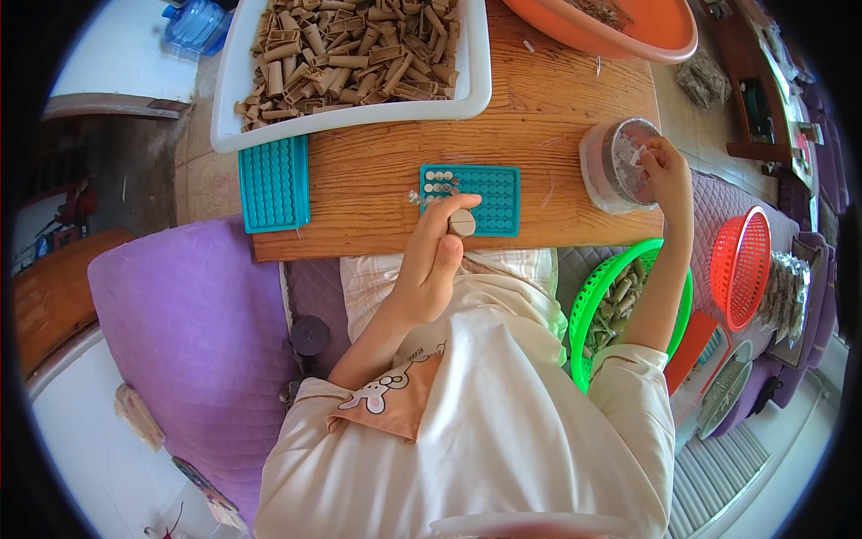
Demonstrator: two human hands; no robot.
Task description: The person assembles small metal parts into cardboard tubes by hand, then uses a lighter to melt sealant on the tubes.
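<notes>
My left hand [431, 265] is closed around a short tan cylinder [462, 224], its round end facing up. It rests over the near left part of a teal tray [498, 202] with rows of round pockets. Several small whitish round pieces [439, 176] sit in the pockets at the tray's left end, some partly hidden by my fingers. Over at the right, my right hand [667, 172] reaches into a round clear tub [594, 171] holding pale flakes. Its fingertips are pinched together at a whitish bit too small to name.
A white bin [473, 63] full of tan half-tube pieces stands at the back left, beside a second teal tray [274, 184]. An orange basin [669, 36] is at the back right. Below the table's right edge are a green basket [582, 310] of similar pieces and a red basket [741, 265].
</notes>
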